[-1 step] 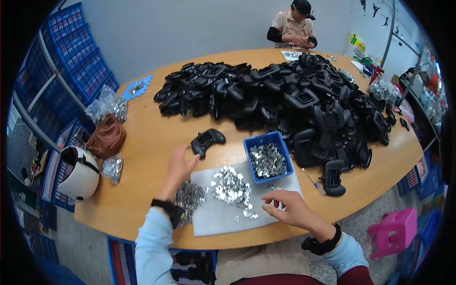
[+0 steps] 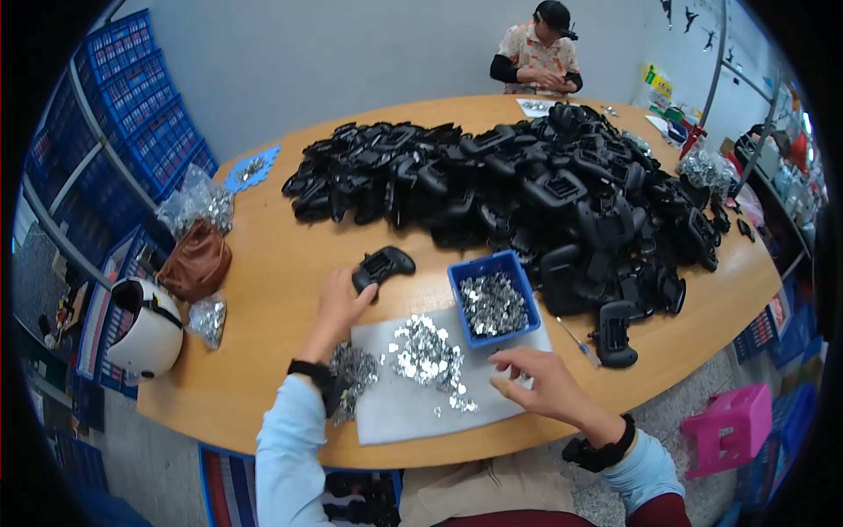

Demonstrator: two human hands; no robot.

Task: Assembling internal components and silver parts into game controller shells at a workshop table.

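Observation:
My left hand [image 2: 341, 303] is at a black game controller shell [image 2: 386, 266] lying on the table, its thumb over the lower grip and its fingers along the left side. Above the right part of a pale mat [image 2: 395, 423] hovers my right hand [image 2: 549, 386], fingers curved, thumb and forefinger apart. A silvery glint shows between its fingers; whether a piece is held there is unclear. Small shiny metal pieces [image 2: 428, 351] lie heaped on the mat. More metal pieces fill a blue bin [image 2: 455, 290] at the mat's far edge. A duller metal heap [image 2: 353, 373] sits by my left wrist.
A large pile of black controller shells [image 2: 562, 189] covers the table's far middle and right. A thin screwdriver-like tool [image 2: 580, 341] and a single shell [image 2: 617, 334] lie right of the bin. A white helmet [image 2: 158, 338] and brown bag [image 2: 198, 259] stand left. Another person [image 2: 540, 57] sits opposite.
My left hand has come forward onto the controller shell, its thumb now over the grip. My right hand has shifted only slightly. The view has tilted a little.

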